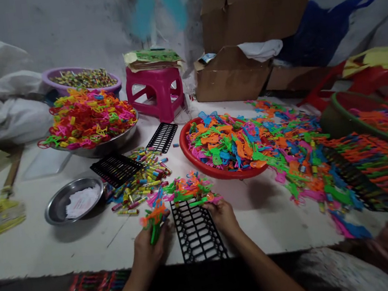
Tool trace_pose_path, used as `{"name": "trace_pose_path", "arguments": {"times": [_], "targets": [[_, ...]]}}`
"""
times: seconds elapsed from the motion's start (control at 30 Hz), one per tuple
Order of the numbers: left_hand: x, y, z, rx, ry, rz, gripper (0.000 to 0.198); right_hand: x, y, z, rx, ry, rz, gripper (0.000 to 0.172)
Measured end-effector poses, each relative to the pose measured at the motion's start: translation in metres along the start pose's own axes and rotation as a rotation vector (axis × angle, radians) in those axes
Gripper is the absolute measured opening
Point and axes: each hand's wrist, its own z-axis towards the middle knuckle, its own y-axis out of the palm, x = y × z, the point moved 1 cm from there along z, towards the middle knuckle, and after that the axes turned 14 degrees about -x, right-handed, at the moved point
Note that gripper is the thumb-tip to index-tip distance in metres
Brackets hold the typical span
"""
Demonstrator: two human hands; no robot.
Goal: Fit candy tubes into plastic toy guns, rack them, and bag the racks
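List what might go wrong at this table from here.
1. The black grid between the hands reaches the table's front edge, so a bump could tip it off.
2. The left hand grips several plastic pieces in a bunch; one might slip out.
3. The red basin is heaped above its rim, so a knock could spill some of its load.

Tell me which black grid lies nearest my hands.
The black grid between your left hand and right hand, at the table edge; the other grids lie farther back or far right.
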Motion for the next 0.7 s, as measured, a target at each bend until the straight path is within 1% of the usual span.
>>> {"name": "trace_pose_path", "arguments": {"times": [0.07, 0.13, 0.23, 0.33, 0.4, 0.53, 0.63, 0.7], "targets": [[-0.004, 0.002, -0.002, 0.002, 0.106, 0.128, 0.025, -0.002, -0.001, 0.002, -0.032, -0.017, -0.005, 0.012], [-0.006, 0.002, -0.003, 0.038, 0.175, 0.219, 0.024, -0.003, -0.001, 0.003, -0.057, -0.033, -0.009, 0.012], [-0.009, -0.001, -0.004, 0.084, 0.229, 0.307, 0.019, -0.007, 0.0, 0.004, -0.069, -0.045, -0.021, 0.012], [-0.012, -0.004, -0.006, 0.082, 0.266, 0.361, 0.011, -0.009, 0.002, 0.005, -0.047, -0.005, -0.083, 0.014], [-0.014, -0.006, -0.006, 0.063, 0.257, 0.316, 0.01, -0.01, 0.004, 0.007, -0.027, 0.026, -0.134, 0.015], [-0.013, -0.008, -0.006, 0.009, 0.164, 0.069, 0.019, -0.011, 0.006, 0.01, -0.007, 0.022, -0.205, 0.015], [-0.004, -0.011, -0.004, 0.019, 0.083, -0.077, 0.023, -0.012, 0.005, 0.006, -0.011, 0.003, -0.235, 0.012], [0.005, -0.012, -0.001, 0.036, 0.082, -0.092, 0.022, -0.013, 0.005, 0.0, -0.011, -0.005, -0.241, 0.01]]}}
